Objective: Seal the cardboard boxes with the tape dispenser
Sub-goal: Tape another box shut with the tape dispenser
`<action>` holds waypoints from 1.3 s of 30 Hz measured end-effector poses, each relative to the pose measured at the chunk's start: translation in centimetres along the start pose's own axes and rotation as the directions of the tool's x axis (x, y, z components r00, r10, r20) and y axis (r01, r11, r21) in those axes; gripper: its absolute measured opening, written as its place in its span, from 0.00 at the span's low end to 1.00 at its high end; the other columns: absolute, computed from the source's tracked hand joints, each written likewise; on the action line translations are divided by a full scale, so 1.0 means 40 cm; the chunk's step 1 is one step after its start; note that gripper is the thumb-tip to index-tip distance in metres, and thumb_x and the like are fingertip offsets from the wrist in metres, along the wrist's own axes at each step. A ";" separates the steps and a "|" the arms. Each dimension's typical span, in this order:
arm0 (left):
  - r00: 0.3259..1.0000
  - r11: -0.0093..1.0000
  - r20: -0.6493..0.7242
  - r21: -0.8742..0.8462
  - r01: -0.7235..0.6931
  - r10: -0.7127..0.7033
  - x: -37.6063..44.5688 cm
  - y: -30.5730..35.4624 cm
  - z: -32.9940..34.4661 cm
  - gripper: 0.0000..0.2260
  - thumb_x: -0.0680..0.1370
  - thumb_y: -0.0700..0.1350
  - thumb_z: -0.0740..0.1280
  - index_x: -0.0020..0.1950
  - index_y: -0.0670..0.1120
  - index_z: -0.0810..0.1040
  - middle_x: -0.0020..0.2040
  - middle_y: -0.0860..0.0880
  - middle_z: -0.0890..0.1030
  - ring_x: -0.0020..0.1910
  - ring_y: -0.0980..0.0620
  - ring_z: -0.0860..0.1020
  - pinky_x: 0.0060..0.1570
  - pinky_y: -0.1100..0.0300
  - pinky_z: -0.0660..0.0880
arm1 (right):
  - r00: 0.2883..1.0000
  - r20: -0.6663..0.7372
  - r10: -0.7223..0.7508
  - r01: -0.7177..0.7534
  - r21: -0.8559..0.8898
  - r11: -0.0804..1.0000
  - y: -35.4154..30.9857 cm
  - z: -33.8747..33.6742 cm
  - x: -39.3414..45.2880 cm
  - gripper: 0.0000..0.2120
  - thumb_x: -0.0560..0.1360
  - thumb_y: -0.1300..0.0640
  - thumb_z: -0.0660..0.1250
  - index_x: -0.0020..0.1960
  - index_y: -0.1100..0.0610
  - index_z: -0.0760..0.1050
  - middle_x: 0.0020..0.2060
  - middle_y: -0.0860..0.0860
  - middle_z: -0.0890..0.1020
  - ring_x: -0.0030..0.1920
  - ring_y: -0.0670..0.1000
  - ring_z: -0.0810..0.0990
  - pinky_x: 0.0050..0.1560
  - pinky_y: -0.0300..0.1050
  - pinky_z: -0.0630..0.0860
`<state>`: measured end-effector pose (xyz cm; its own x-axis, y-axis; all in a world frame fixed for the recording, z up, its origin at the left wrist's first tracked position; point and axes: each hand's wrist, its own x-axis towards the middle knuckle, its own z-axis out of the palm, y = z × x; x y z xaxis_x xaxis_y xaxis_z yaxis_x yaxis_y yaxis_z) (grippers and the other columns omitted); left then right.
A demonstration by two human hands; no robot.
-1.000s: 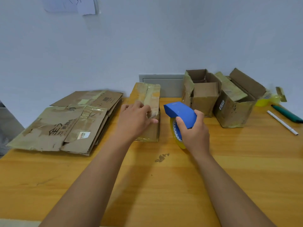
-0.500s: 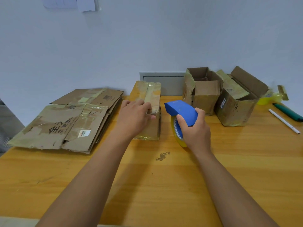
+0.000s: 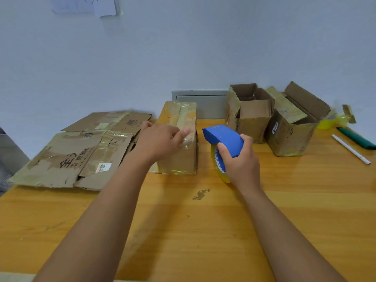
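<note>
Left hand: fingers loosely extended, pressed on the taped box — mid-desk.
Right hand: gripped the blue tape dispenser — just beside that box.

Packing workspace, wooden table, flattened cardboard, open boxes, plain wall

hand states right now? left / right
Left hand: open, fingers resting on top of the taped box, holding nothing.
Right hand: gripping the blue tape dispenser.
</note>
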<state>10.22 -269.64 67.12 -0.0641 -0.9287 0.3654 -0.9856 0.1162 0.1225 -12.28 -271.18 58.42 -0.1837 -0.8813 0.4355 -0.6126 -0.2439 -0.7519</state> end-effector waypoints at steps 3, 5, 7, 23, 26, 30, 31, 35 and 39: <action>1.000 0.999 -0.008 -0.032 -0.003 0.002 0.014 -0.012 0.007 0.20 0.81 0.64 0.54 0.46 0.55 0.81 0.39 0.57 0.79 0.44 0.55 0.77 0.54 0.54 0.56 | 1.000 0.002 0.007 -0.007 0.005 1.000 0.000 0.000 -0.001 0.32 0.76 0.36 0.65 0.71 0.52 0.62 0.51 0.49 0.73 0.47 0.53 0.75 0.36 0.44 0.71; 1.000 0.996 -0.016 -0.093 -0.009 0.007 0.011 -0.021 0.022 0.15 0.80 0.63 0.60 0.52 0.57 0.82 0.47 0.59 0.79 0.49 0.56 0.75 0.53 0.54 0.54 | 1.000 -0.001 0.009 -0.009 0.012 1.000 0.000 0.001 -0.002 0.32 0.76 0.35 0.65 0.71 0.52 0.62 0.51 0.49 0.73 0.47 0.53 0.76 0.38 0.46 0.72; 0.999 0.989 -0.045 -0.150 -0.014 0.007 0.001 -0.029 0.038 0.14 0.77 0.63 0.65 0.56 0.57 0.81 0.52 0.60 0.77 0.52 0.58 0.70 0.52 0.56 0.53 | 1.000 -0.007 0.008 -0.008 0.009 1.000 0.002 0.002 -0.003 0.32 0.76 0.35 0.65 0.71 0.52 0.62 0.50 0.49 0.72 0.47 0.53 0.75 0.38 0.45 0.72; 0.986 0.972 -0.163 -0.224 -0.072 0.035 -0.026 -0.042 0.046 0.15 0.82 0.56 0.61 0.52 0.51 0.84 0.50 0.55 0.82 0.53 0.53 0.77 0.58 0.54 0.58 | 1.000 -0.019 -0.002 0.002 0.007 1.000 0.003 0.003 -0.006 0.32 0.76 0.35 0.65 0.71 0.52 0.61 0.51 0.48 0.72 0.48 0.52 0.75 0.39 0.46 0.74; 0.985 0.969 -0.162 -0.227 -0.096 0.060 -0.027 -0.040 0.046 0.12 0.81 0.55 0.64 0.59 0.53 0.83 0.55 0.57 0.82 0.57 0.56 0.75 0.59 0.55 0.57 | 1.000 -0.016 0.003 -0.002 0.013 1.000 0.003 0.002 -0.006 0.32 0.76 0.35 0.65 0.71 0.52 0.61 0.51 0.47 0.72 0.49 0.52 0.75 0.41 0.46 0.73; 0.983 0.965 -0.161 -0.233 -0.120 0.083 -0.041 -0.057 0.056 0.14 0.79 0.54 0.67 0.64 0.55 0.80 0.57 0.59 0.80 0.59 0.56 0.73 0.57 0.57 0.55 | 1.000 -0.012 0.006 -0.006 0.013 1.000 0.007 0.003 -0.006 0.33 0.76 0.34 0.65 0.71 0.52 0.61 0.52 0.47 0.71 0.49 0.52 0.75 0.41 0.45 0.72; 0.984 0.966 -0.154 -0.228 -0.126 0.092 -0.042 -0.061 0.057 0.15 0.79 0.55 0.68 0.64 0.55 0.80 0.57 0.59 0.79 0.60 0.56 0.72 0.56 0.57 0.55 | 1.000 -0.013 0.007 -0.007 0.010 1.000 0.007 0.004 -0.006 0.33 0.76 0.34 0.65 0.71 0.52 0.61 0.52 0.48 0.71 0.49 0.52 0.75 0.41 0.45 0.72; 0.986 0.963 -0.136 -0.237 -0.128 0.097 -0.046 -0.065 0.068 0.19 0.77 0.56 0.70 0.66 0.55 0.78 0.57 0.59 0.78 0.60 0.54 0.71 0.54 0.57 0.57 | 1.000 -0.015 0.007 -0.007 0.003 1.000 0.007 0.006 -0.004 0.33 0.76 0.34 0.65 0.71 0.52 0.61 0.52 0.48 0.72 0.49 0.52 0.75 0.38 0.43 0.70; 0.973 0.984 -0.229 -0.170 -0.055 0.015 -0.045 -0.025 0.085 0.18 0.77 0.57 0.68 0.66 0.54 0.79 0.58 0.55 0.81 0.60 0.51 0.74 0.53 0.53 0.63 | 1.000 -0.019 0.006 -0.006 0.010 1.000 0.007 0.008 -0.004 0.33 0.76 0.34 0.65 0.71 0.52 0.61 0.52 0.47 0.71 0.49 0.52 0.75 0.38 0.42 0.70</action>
<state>10.80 -269.27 63.20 -0.0416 -0.8217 0.5684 -0.9397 0.2255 0.2572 -12.20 -271.25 57.99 -0.2020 -0.8749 0.4402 -0.6039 -0.2426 -0.7593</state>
